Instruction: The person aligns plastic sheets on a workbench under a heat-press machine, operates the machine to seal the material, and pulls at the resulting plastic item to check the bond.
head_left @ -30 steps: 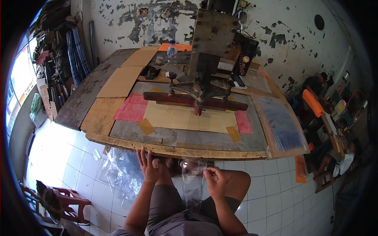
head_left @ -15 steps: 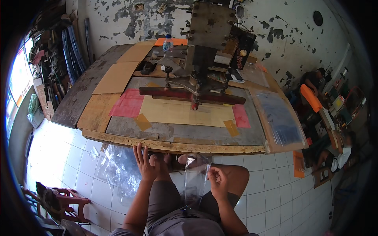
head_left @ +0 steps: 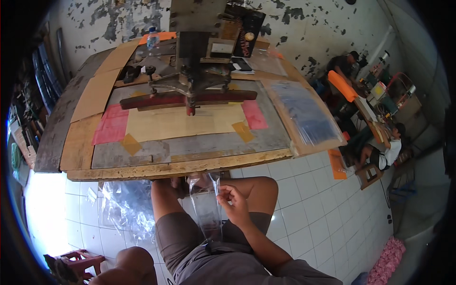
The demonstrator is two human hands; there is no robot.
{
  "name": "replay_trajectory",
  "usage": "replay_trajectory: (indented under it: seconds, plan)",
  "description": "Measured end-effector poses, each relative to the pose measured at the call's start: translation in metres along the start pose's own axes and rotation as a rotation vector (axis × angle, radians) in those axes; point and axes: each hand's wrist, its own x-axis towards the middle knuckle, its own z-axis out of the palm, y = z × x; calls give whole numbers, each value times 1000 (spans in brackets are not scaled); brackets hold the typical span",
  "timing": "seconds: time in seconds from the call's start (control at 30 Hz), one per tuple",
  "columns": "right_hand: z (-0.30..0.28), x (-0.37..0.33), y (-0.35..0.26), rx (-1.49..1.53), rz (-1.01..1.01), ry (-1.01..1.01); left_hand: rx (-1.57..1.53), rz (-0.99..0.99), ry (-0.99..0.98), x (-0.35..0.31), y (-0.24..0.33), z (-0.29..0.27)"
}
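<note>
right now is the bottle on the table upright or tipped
The bottle is upright: its blue cap sits on top.

on the table [head_left: 190, 168], a sheet [head_left: 190, 126] is laid partly beneath the press [head_left: 190, 52], with a bottle [head_left: 152, 40] at rear left, film [head_left: 306, 111] at right; before it, a sleeve [head_left: 205, 209] is held in the right hand [head_left: 232, 202].

Right hand [head_left: 232, 204] raised, fingers [head_left: 229, 191] curled into a pinch, bare forearm [head_left: 264, 244] slanting diagonally
</note>
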Motion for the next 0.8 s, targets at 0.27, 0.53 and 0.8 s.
replay_trajectory:
  seconds: [0.27,0.53,0.8]
  plan:
    - [-7,-11,-2,-42,28,26,-106,211,104,9,-16,16]
    - [-7,-7,-3,-23,12,17,-227,199,92,10,-24,20]
    - [-3,-10,-3,-12,-18,22,-45,372,88,0,-12,13]
